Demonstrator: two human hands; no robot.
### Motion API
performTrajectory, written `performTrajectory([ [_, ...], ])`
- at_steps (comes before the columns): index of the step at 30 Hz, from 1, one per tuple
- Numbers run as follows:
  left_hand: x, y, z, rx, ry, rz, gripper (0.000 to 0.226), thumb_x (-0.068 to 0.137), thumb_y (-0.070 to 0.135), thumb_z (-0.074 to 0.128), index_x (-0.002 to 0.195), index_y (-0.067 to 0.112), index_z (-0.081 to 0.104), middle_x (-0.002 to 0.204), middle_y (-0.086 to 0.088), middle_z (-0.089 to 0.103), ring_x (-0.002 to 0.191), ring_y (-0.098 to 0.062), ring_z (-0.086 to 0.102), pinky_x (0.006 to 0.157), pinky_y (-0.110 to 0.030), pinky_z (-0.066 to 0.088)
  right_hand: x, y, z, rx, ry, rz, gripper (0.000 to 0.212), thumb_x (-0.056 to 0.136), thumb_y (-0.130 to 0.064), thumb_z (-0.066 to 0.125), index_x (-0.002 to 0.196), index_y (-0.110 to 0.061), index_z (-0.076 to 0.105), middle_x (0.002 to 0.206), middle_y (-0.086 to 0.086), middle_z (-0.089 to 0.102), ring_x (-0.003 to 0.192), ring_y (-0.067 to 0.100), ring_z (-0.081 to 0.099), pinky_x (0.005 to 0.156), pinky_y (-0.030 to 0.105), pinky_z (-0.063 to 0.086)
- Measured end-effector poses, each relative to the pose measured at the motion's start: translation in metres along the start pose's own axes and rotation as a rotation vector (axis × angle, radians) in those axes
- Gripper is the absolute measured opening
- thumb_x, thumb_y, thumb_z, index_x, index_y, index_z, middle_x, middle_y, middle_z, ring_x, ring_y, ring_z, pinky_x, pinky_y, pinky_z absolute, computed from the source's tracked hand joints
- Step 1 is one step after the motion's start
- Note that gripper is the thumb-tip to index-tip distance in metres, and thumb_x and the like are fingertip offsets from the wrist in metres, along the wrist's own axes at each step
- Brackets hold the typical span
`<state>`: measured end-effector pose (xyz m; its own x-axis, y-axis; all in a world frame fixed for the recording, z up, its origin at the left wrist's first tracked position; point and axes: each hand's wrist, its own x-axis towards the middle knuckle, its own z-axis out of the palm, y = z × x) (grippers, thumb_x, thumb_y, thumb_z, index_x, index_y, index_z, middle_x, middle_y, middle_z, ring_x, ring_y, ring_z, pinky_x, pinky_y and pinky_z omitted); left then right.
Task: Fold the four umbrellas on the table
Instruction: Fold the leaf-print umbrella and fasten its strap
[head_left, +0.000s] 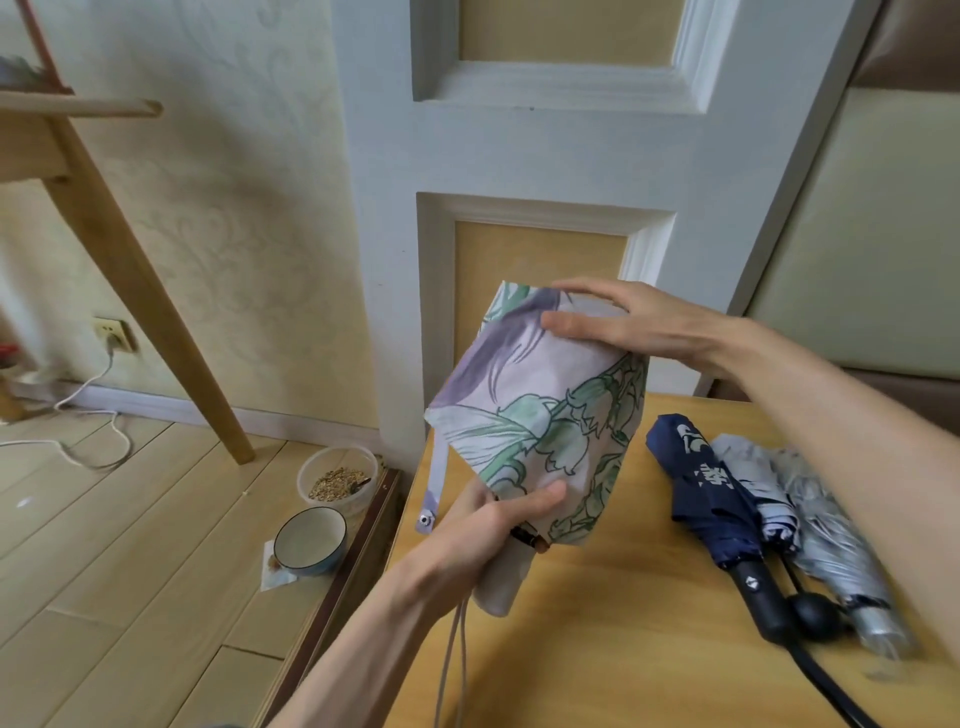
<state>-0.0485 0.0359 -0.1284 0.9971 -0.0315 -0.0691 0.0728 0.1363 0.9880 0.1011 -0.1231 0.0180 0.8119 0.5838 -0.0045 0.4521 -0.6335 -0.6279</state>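
We are counting four umbrellas. One, a half-collapsed lilac fabric umbrella printed with green leaves (540, 415), is being held up over the left edge of the yellow wooden desk (597, 649). Our left hand (483, 530) is gripping its base, fingers clenched just above the beige handle (501, 582). Our right hand (623, 322) is clasping its top end, thumb in front and fingers behind. Three are lying side by side on the desk at right: a folded navy umbrella (711, 493), a pale grey umbrella (753, 467) and a silver umbrella (831, 540). On the floor, a clear plastic tub (306, 493) is holding grain (335, 483), beside a blue-walled bowl (311, 569).
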Motion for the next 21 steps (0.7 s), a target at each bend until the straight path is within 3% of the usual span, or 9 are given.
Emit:
performTrajectory([
  [3, 0.0, 0.001, -0.002, 0.088, -0.016, 0.068, 0.028, 0.091, 0.029, 0.081, 0.111, 0.011, 0.073, 0.083, -0.007, 0.073, 0.071, -0.017, 0.063, 0.068, -0.027, 0.055, -0.008, 0.005, -0.002, 0.133, -0.019, 0.029, 0.057, 0.08, -0.067, 0.073, 0.131, -0.041, 0.068, 0.131, -0.013, 0.07, 0.12, 0.011, 0.066, 0.116, 0.041, 0.046],
  [5, -0.002, 0.002, 0.0, 0.131, -0.048, 0.102, 0.027, 0.094, 0.025, 0.077, 0.119, 0.014, 0.072, 0.092, -0.008, 0.075, 0.077, -0.018, 0.064, 0.073, -0.031, 0.056, -0.009, 0.006, 0.001, 0.126, 0.022, 0.045, 0.057, 0.077, -0.068, 0.078, 0.125, -0.038, 0.072, 0.134, -0.009, 0.07, 0.124, 0.016, 0.063, 0.119, 0.046, 0.041],
  [8, -0.003, 0.002, 0.002, 0.186, -0.078, 0.102, 0.026, 0.096, 0.021, 0.076, 0.12, 0.015, 0.069, 0.093, -0.003, 0.075, 0.078, -0.014, 0.065, 0.075, -0.03, 0.058, -0.011, 0.002, 0.005, 0.148, 0.069, 0.02, 0.034, 0.078, -0.059, 0.083, 0.1, -0.034, 0.077, 0.12, -0.013, 0.068, 0.121, 0.013, 0.058, 0.109, 0.035, 0.039],
  [10, -0.001, 0.002, 0.002, 0.163, -0.096, 0.087, 0.025, 0.095, 0.019, 0.077, 0.118, 0.015, 0.069, 0.091, 0.006, 0.077, 0.079, -0.009, 0.068, 0.072, -0.025, 0.056, -0.012, 0.002, 0.008, 0.181, 0.137, 0.025, 0.031, 0.077, -0.051, 0.087, 0.099, -0.034, 0.072, 0.111, -0.019, 0.06, 0.115, 0.01, 0.051, 0.105, 0.032, 0.034],
  [13, 0.001, 0.002, 0.002, 0.099, -0.056, 0.064, 0.046, 0.085, 0.026, 0.086, 0.127, 0.023, 0.067, 0.111, 0.008, 0.079, 0.098, -0.012, 0.075, 0.079, -0.025, 0.059, -0.013, 0.005, 0.015, 0.249, 0.274, 0.02, 0.056, 0.065, -0.053, 0.095, 0.111, -0.026, 0.077, 0.124, -0.013, 0.068, 0.12, 0.014, 0.061, 0.11, 0.036, 0.044],
  [16, 0.006, -0.001, -0.008, 0.089, -0.024, 0.041, 0.077, 0.072, 0.045, 0.09, 0.139, 0.03, 0.056, 0.126, 0.006, 0.076, 0.114, -0.016, 0.073, 0.094, -0.033, 0.059, -0.018, 0.01, 0.017, 0.34, 0.385, 0.022, 0.035, 0.066, -0.046, 0.098, 0.089, -0.026, 0.081, 0.103, -0.004, 0.08, 0.098, 0.013, 0.071, 0.085, 0.029, 0.051],
  [17, 0.01, -0.003, -0.012, 0.081, 0.074, 0.047, 0.104, 0.062, 0.055, 0.095, 0.149, 0.034, 0.042, 0.138, 0.006, 0.069, 0.125, -0.016, 0.067, 0.105, -0.041, 0.055, -0.018, 0.013, 0.017, 0.347, 0.427, 0.024, 0.037, 0.065, -0.046, 0.098, 0.084, -0.019, 0.082, 0.092, 0.003, 0.08, 0.086, 0.014, 0.071, 0.075, 0.029, 0.05],
  [19, 0.011, -0.002, -0.014, 0.187, 0.41, 0.172, 0.15, 0.045, 0.073, 0.095, 0.163, 0.039, 0.009, 0.166, 0.003, 0.035, 0.151, -0.014, 0.04, 0.125, -0.048, 0.035, -0.019, 0.018, 0.016, 0.29, 0.505, 0.037, 0.049, 0.065, -0.051, 0.097, 0.08, -0.009, 0.078, 0.075, 0.006, 0.071, 0.071, 0.016, 0.062, 0.066, 0.03, 0.041],
  [21, 0.008, -0.003, -0.008, 0.505, 0.558, 0.556, 0.145, 0.057, 0.076, 0.089, 0.167, 0.024, 0.011, 0.17, 0.005, 0.02, 0.158, -0.015, 0.025, 0.127, -0.047, 0.028, -0.018, 0.019, 0.017, 0.189, 0.56, 0.071, 0.048, 0.065, -0.056, 0.096, 0.076, -0.014, 0.076, 0.074, 0.002, 0.072, 0.071, 0.019, 0.064, 0.064, 0.032, 0.041],
])
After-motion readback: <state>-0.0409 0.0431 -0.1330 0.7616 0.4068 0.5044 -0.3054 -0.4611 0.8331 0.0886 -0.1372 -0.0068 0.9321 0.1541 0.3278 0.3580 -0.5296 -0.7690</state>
